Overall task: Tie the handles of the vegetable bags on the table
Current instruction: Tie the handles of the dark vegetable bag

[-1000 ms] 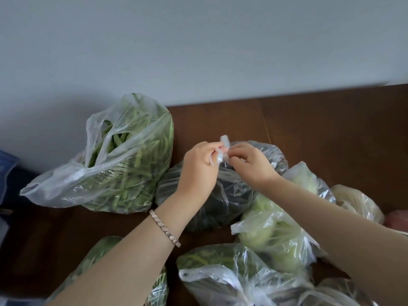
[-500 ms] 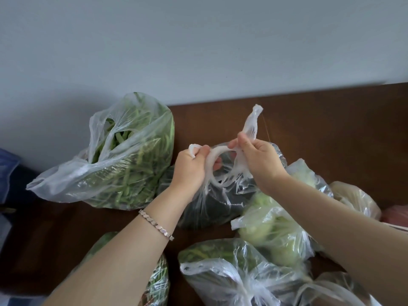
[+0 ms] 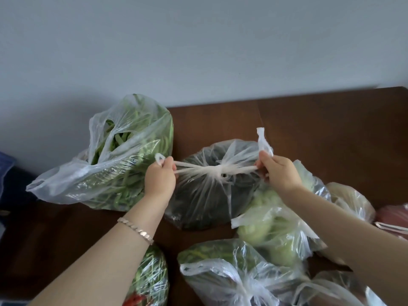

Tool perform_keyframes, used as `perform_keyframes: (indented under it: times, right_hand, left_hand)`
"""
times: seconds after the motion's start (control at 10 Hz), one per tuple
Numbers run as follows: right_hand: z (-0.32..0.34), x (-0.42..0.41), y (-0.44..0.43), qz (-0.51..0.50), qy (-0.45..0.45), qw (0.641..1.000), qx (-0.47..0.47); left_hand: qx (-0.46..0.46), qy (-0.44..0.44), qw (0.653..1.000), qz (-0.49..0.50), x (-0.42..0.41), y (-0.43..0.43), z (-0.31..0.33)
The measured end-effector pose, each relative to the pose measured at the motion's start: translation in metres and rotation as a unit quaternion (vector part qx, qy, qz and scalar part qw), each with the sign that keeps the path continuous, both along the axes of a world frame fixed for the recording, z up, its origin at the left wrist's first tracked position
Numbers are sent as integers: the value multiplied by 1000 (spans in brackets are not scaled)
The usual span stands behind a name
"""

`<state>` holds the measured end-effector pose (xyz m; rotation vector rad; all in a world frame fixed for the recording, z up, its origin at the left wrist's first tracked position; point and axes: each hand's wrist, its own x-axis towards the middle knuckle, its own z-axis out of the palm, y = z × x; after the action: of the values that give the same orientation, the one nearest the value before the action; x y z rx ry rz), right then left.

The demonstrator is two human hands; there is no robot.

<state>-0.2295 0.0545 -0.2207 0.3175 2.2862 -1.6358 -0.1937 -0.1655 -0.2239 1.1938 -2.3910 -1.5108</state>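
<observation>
This looks like a home, probably a dining or kitchen corner. A dark brown wooden table stands against a plain pale wall. On it lie thin clear carrier bags of fresh produce, the market sort — a bag of green beans at the far left, a bag of dark leaves in the middle, a bag of pale green round vegetables to the right, more bags nearer. Something blue at the left edge is too cropped to identify. The left hand, a bracelet on its wrist, and the right hand grip the middle bag's handles bare — ordinary household work.
</observation>
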Motion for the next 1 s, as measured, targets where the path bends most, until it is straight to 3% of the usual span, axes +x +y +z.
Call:
perform_keyframes:
  times: [0.1,0.2,0.3,0.4,0.5,0.6,0.7,0.8,0.9,1.0]
  right_hand:
    - [15,-3,-9,-34,8,991,-127]
    - [25,-7,-28,-33,-13,957,-288]
    - [35,-16,-48,-19,13,965,-263]
    - [38,-27,-57,57,101,984,-135]
    - [28,-31,-57,150,162,975,10]
    - [15,-31,-48,129,179,974,57]
    - [-7,-23,-34,119,128,981,86]
    - [-21,-19,-29,85,44,992,88]
    - [-9,-35,-40,35,20,998,54]
    - [21,-48,-61,27,17,997,-63]
  left_hand:
    - [328,157,929,68,-8,5,26]
    - [496,268,825,37,-13,12,46]
    - [287,240,919,-125,-13,23,51]
    - [-309,217,814,-441,-10,8,26]
    - [-534,190,650,-506,-17,-11,10]
    - [-576,168,615,-512,-22,-24,6]
    - [-558,163,609,-539,-13,-35,-11]
    - [-498,118,660,-550,-3,-27,-17]
    - [-410,98,766,-485,-5,-17,-5]
    - [-250,30,863,-437,-12,-15,7]
